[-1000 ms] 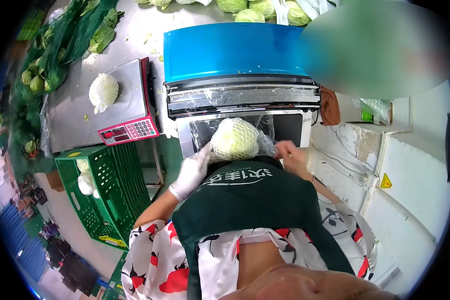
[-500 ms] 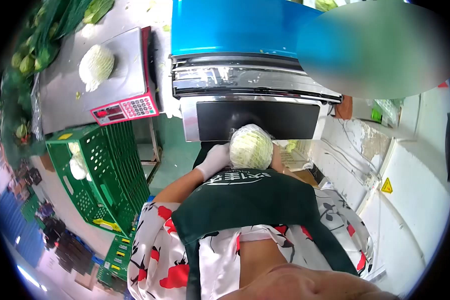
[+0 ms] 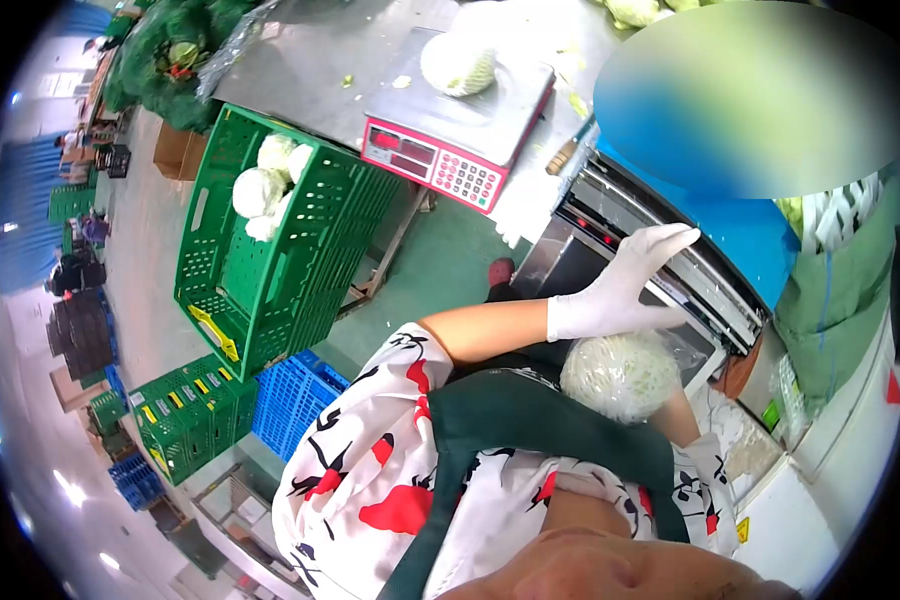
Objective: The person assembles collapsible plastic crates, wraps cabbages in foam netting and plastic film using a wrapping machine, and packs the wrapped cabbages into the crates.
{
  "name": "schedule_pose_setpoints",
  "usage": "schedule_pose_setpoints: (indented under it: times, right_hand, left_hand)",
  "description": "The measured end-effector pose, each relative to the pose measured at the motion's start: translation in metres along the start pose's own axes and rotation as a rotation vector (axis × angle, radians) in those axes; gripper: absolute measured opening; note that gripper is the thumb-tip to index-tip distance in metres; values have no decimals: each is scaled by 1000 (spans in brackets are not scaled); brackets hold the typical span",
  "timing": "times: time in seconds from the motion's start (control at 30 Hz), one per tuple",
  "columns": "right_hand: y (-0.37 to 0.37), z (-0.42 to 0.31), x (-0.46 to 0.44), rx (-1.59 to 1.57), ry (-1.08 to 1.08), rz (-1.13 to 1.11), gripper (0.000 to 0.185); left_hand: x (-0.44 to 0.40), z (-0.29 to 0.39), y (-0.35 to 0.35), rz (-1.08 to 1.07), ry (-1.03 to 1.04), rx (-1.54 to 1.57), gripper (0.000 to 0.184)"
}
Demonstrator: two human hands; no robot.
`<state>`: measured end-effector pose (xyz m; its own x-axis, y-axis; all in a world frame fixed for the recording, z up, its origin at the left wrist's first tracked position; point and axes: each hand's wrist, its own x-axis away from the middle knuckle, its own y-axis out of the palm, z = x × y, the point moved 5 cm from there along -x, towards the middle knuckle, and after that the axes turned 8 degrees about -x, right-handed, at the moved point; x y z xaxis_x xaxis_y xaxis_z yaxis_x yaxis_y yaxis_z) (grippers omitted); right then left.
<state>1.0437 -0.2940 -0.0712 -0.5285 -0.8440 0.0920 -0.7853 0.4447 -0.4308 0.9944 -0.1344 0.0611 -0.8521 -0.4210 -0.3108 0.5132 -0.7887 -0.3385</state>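
Observation:
My left hand [image 3: 625, 285], in a white glove, is raised above the sealing machine's front edge with thumb and fingers apart and nothing between them. Just below it, close to my apron, is a round pale cabbage [image 3: 620, 378] in clear plastic film, a loose flap of film at its upper right. My right forearm runs up to the cabbage from the lower right; the hand itself is hidden behind it and appears to hold it. The wrapping machine [image 3: 660, 275] has a metal bar and dark plate, partly covered by my left hand.
A red-trimmed scale [image 3: 435, 165] carries another cabbage [image 3: 458, 64] in white netting. A green crate [image 3: 270, 330] at left contains several white-wrapped cabbages [image 3: 258, 190]. Below stand more green crates [image 3: 195, 410] and a blue crate [image 3: 295, 400]. A green sack [image 3: 830, 310] is at right.
The view has turned, bringing the scale and crate rightward. My left hand has let go of the cabbage's side and risen with fingers spread. The cabbage remains near my apron.

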Motion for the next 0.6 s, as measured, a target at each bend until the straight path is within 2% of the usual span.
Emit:
schedule_pose_setpoints:
  times: [0.03,0.1,0.13,0.2,0.23,0.3,0.33,0.37,0.4,0.43,0.47,0.53,0.57,0.6]
  right_hand:
    - [-6,-10,-7,22,-39,39,34]
    - [-13,-19,-18,69,-44,117,34]
    - [-17,-19,-24,73,-12,142,35]
    - [-19,-1,-20,34,199,139,41]
    - [-19,18,-21,-124,248,139,37]
    - [-20,16,-32,-354,296,89,33]
    - [-21,14,-37,-469,319,68,32]
    - [-20,7,-43,-480,267,60,27]
    - [-19,-1,-48,-441,234,34,27]
    - [-21,-10,-53,-400,204,23,26]
    - [-26,-18,-56,-353,174,36,25]
    - [-36,-30,-60,-317,252,75,23]
    - [-41,-25,-65,-339,171,124,23]
    - [-51,-11,-67,-357,187,146,21]
  left_hand:
    - [13,-21,14,-252,-135,207,67]
    - [55,-57,26,-561,-394,768,62]
    - [76,-64,15,-605,-517,1126,59]
    - [104,-75,-27,-499,-664,1376,61]
    - [124,-90,-44,-299,-624,1255,61]
    - [156,-125,-95,-151,-525,584,63]
    - [157,-108,-136,-81,-173,-92,62]
    - [164,-90,-177,179,33,-841,60]
    - [175,-84,-219,396,-160,-1032,57]
    - [194,-93,-265,494,-433,-904,53]
    - [209,-99,-309,656,-558,-640,54]
    - [248,-92,-381,932,-544,-111,56]
    - [267,-89,-408,987,-502,22,58]
    - [291,-91,-432,1033,-495,97,60]
